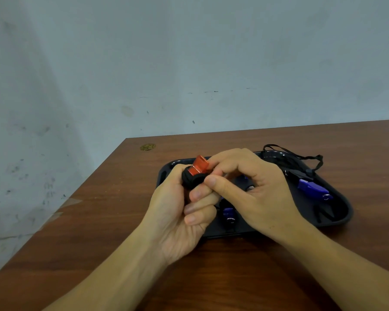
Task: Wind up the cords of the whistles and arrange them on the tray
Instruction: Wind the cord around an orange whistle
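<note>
Both of my hands are working above the near left part of the black plastic tray point(344, 218), which is lying on the brown wooden table point(99, 221). My left hand point(177, 212) is gripping the orange plastic whistle point(199, 166), its fingers curled around the black cord point(192, 178) that is wound about the whistle's body; the orange mouthpiece is pointing up and away from me. My right hand point(252, 189) is pinching at the whistle's right side between thumb and forefinger, the remaining fingers curled; what exactly the pinch is closing on I cannot tell. On the tray's right half a blue plastic whistle point(312, 188) is lying with its loose black lanyard point(301, 158) trailing over the far rim onto the table. A second blue whistle point(228, 215) is lying on the tray, showing between my two hands and partly hidden by them. A small yellowish spot point(147, 147) is sitting near the table's far left corner, before the pale wall point(189, 52).
</note>
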The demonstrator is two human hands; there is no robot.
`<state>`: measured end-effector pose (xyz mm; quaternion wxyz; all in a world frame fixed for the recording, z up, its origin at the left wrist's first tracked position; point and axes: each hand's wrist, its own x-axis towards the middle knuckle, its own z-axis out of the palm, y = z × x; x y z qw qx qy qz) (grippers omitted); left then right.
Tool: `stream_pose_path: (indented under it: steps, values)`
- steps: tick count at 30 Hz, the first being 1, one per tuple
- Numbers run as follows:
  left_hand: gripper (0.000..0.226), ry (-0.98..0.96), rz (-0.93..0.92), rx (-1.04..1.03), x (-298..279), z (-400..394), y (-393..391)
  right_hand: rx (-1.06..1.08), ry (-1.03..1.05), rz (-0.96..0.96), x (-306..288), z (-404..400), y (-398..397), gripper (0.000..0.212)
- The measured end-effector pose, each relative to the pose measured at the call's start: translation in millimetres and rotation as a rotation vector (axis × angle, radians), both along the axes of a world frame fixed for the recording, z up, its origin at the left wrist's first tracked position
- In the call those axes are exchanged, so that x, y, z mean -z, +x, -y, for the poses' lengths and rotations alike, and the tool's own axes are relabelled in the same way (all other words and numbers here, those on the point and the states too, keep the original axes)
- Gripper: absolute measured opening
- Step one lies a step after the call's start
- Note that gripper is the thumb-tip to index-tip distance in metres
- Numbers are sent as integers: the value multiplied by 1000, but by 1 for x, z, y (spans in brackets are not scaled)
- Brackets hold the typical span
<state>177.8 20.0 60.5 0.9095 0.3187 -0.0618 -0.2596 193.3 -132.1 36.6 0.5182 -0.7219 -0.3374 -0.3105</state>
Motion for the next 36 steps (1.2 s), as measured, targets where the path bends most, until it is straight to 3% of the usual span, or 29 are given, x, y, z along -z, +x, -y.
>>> stream_pose_path:
  steps: [7, 13, 18, 25, 29, 36]
  values:
    - [39, 156, 99, -43, 7, -1, -2, -13, 34, -93, 5, -1, 3, 8]
    - [26, 199, 147, -19, 6, 0, -4, -117, 6, -220, 2, 2, 2, 33]
    - [27, 281, 171, -27, 6, 1, -5, -156, -92, -207, 2, 5, 3, 34]
    - [55, 319, 170, -27, 9, 3, -5, -72, -45, -201, 0, 7, -1, 27]
    - [63, 434, 259, -143, 11, 5, -3, -25, 48, -181, -7, 10, -1, 23]
    - [56, 478, 292, -403, 10, 4, 1, 140, 213, -205, -16, 43, 20, 22]
